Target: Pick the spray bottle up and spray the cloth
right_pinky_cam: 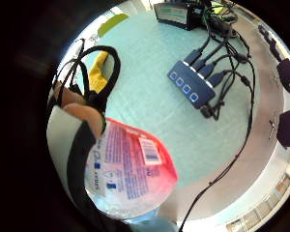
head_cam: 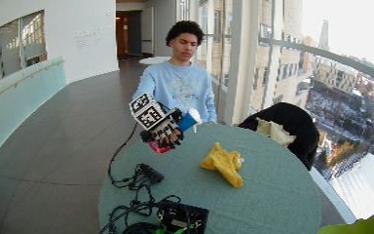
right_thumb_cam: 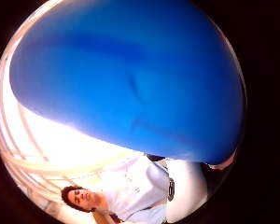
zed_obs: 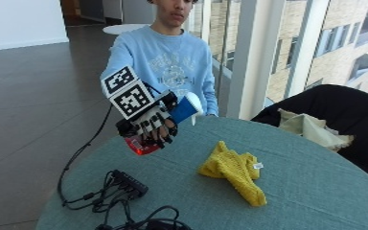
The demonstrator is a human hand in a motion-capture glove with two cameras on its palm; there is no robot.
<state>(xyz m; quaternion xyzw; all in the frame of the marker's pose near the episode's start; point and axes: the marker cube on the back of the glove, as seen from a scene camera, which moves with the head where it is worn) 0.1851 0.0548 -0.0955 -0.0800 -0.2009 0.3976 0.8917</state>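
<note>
My gloved right hand [zed_obs: 151, 125] grips the spray bottle [zed_obs: 143, 145] and holds it in the air over the table's left side. The bottle has a clear body with red liquid [right_pinky_cam: 130, 169], a blue spray head [zed_obs: 184, 109] and a white nozzle [zed_obs: 195, 103] that points toward the right. The blue head [right_thumb_cam: 130, 74] fills the thumb side palm view. A crumpled yellow cloth [zed_obs: 235, 171] lies on the green round table [zed_obs: 311, 191], right of and below the bottle. The cloth [right_pinky_cam: 98, 71] also shows past the glove's straps.
A black USB hub [zed_obs: 130, 182] with cables [zed_obs: 101, 201] lies at the table's near left. A black box [head_cam: 184, 217] sits at the near edge. A dark chair with a pale cloth [zed_obs: 311, 129] stands at the right.
</note>
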